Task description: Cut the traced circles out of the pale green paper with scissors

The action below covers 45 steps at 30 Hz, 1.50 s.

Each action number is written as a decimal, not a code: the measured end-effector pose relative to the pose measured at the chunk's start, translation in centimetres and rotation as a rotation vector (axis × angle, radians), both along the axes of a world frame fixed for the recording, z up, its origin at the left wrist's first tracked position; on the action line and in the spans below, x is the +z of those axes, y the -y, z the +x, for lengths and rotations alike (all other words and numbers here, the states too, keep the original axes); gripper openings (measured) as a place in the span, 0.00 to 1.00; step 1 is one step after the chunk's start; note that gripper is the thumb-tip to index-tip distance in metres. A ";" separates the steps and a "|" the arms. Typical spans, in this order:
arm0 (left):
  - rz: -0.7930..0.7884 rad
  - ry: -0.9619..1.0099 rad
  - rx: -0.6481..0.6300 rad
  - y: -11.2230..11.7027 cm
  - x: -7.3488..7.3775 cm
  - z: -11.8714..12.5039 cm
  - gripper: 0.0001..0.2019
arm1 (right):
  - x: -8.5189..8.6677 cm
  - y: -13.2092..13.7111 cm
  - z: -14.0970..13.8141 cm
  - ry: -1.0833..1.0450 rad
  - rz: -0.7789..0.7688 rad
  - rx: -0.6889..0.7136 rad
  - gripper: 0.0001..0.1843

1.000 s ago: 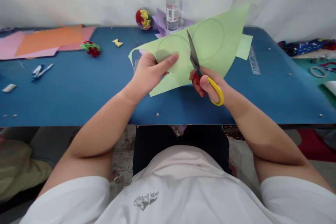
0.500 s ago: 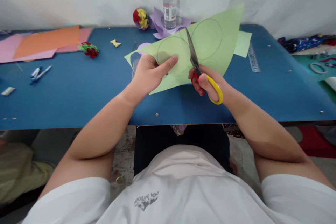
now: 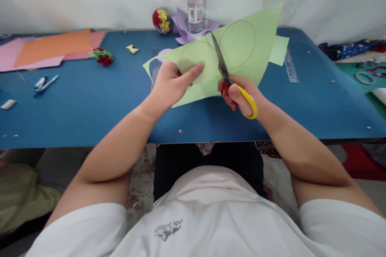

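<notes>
My left hand (image 3: 177, 82) pinches a light green sheet of paper (image 3: 262, 40) near its left part, thumb on top. Circles are drawn on the sheet, and a curved gap shows at its left end. In my right hand (image 3: 241, 94) is a pair of scissors (image 3: 222, 62) with one yellow and one red handle. The blades point up and away across the sheet, between two drawn circles, and look nearly closed. The paper is lifted and tilted above the blue table (image 3: 90, 100). My fingers under the sheet are hidden.
A plastic bottle (image 3: 195, 4) stands at the back on purple paper (image 3: 181, 26), beside a colourful ball (image 3: 162, 21). Orange paper (image 3: 54, 48), a red-green flower (image 3: 103, 56), pens (image 3: 45, 85) and an eraser (image 3: 8, 104) lie left. A clear ruler (image 3: 291, 66) lies right.
The paper's far right corner has risen slightly. My right hand and the scissors have shifted very little; my left hand stays in place on the sheet.
</notes>
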<state>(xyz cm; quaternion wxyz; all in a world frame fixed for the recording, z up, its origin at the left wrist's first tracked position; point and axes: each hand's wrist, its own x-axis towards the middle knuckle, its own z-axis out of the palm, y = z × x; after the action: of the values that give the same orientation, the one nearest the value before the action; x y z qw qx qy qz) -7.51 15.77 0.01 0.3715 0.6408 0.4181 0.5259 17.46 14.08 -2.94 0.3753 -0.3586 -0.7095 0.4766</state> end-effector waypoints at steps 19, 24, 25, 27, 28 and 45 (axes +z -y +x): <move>0.018 0.013 -0.014 0.0 -0.1 -0.1 0.23 | 0.0 0.0 -0.1 -0.017 -0.004 -0.014 0.42; 0.027 0.022 -0.037 -0.1 -0.3 -0.3 0.26 | 0.1 0.1 -0.2 -0.014 -0.027 -0.027 0.44; 0.018 0.027 -0.039 -0.1 -0.3 -0.4 0.26 | 0.1 0.1 -0.1 -0.012 -0.023 -0.026 0.44; -0.006 0.044 -0.044 -0.1 -0.3 -0.4 0.26 | 0.1 0.2 -0.1 -0.004 -0.015 -0.027 0.43; -0.020 0.056 -0.048 0.0 -0.2 -0.4 0.25 | 0.1 0.2 -0.1 -0.001 -0.012 -0.032 0.44; -0.014 0.182 -0.102 -0.4 -0.5 -0.8 0.09 | 0.2 0.0 0.2 0.061 0.069 -0.037 0.43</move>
<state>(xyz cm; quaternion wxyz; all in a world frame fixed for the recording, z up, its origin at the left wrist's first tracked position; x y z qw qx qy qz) -8.30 16.18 -0.47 0.4387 0.6082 0.3532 0.5593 17.66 14.09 -2.78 0.3742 -0.3727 -0.7300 0.4337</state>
